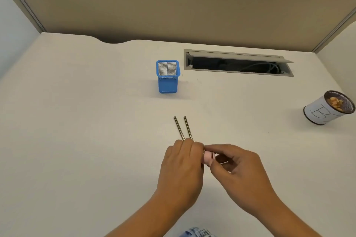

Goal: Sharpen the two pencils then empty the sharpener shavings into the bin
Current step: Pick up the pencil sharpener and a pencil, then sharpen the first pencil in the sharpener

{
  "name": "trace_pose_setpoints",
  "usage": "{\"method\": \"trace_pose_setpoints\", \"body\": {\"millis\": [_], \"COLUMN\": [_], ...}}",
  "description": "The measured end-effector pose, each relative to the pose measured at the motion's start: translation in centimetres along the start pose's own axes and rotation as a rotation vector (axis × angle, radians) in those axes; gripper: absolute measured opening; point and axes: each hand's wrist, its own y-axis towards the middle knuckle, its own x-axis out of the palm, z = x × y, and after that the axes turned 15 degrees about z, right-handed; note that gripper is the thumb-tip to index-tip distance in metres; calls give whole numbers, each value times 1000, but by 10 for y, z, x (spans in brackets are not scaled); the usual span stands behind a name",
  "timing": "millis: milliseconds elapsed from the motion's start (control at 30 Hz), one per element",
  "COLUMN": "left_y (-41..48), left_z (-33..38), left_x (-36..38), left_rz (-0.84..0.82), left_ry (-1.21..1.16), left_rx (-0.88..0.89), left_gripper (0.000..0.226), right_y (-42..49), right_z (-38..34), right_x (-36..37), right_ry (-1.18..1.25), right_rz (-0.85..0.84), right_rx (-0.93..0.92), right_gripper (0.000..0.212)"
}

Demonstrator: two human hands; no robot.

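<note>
Two dark pencils (183,128) lie side by side on the desk, their near ends hidden under my left hand (182,165). A small pink sharpener (208,157) is held between both hands just above the desk. My left hand's curled fingers cover its left end. My right hand (240,171) pinches its right end with thumb and forefinger. The bin (325,110), a round mesh cup wrapped in white paper with handwriting, stands at the far right with orange-brown shavings inside.
A blue mesh pen holder (167,82) stands empty behind the pencils. An open cable slot (238,63) is cut into the desk at the back right. Beige partition walls (173,11) close off the desk's far side.
</note>
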Motion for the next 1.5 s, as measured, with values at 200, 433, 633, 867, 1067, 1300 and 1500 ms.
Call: {"method": "trace_pose_setpoints", "body": {"millis": [200,433,633,867,1067,1300,1500], "left_y": [-10,-18,-28,-31,-27,-14,-7], "left_z": [11,13,4,-8,-17,-13,-4], "left_x": [-9,-6,-10,-20,-25,-21,-23], "left_rz": [24,50,22,20,15,29,28], "left_ry": [-105,-191,-191,-170,-165,-199,-208], "left_rx": [-186,-406,-511,-537,-533,-552,-511], "left_gripper": [24,30,32,32,33,29,28], "right_y": [7,34,72,96,106,111,101], "right_z": [3,30,71,81,83,80,37], "right_x": [-10,-6,33,77,83,62,1], "right_ry": [207,225,-293,-476,-578,-566,-201], "right_rz": [-100,-90,-101,-58,-75,2,35], "right_rx": [253,451,219,96,110,136,176], "right_gripper": [30,23,11,20,22,17,15]}}
